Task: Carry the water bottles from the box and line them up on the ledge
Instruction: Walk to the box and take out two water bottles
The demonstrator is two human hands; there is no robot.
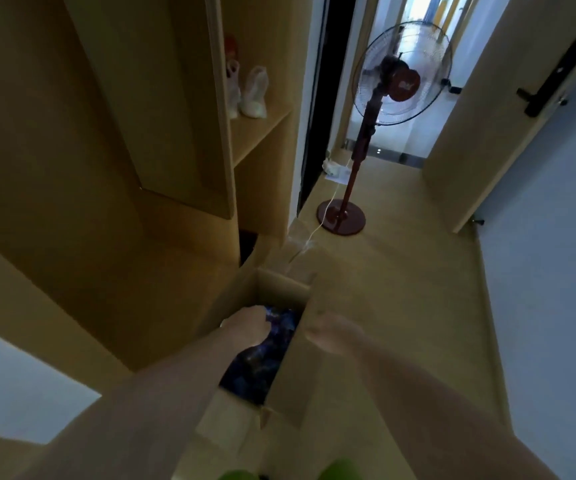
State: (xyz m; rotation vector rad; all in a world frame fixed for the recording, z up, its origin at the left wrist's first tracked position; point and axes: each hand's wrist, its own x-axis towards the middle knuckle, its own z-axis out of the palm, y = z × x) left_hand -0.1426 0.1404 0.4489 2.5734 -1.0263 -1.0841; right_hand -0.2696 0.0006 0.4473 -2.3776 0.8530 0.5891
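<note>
On the wooden floor point(400, 271) of a narrow hallway, seen from above through a head-worn camera, an open cardboard box point(281, 289) sits just below the middle of the view, pressed against a tall wooden cabinet point(106, 168) on the left. Inside the box lies a dark, bluish mass that appears to be the water bottles point(262, 362), though it is too dim and blurred to make out single bottles. The person's left hand point(248, 325) reaches down into the box and rests on or among the bottles; its fingers are curled downward, but whether this grip has closed on a bottle cannot be told. The right hand point(335, 332) is at the box's right flap point(317, 368), which stands raised, with the fingers against its top edge; motion blur hides whether they clasp the flap or only press it. Both bare forearms stretch in from the bottom of the view. Farther down the hallway a dark red standing fan point(400, 77) rises on a round base, with a white cord trailing across the floor toward the box. An open shelf point(262, 129) in the cabinet holds two white plastic bags point(255, 93). On the right, a door point(480, 133) with a black handle stands open against a pale wall.
</note>
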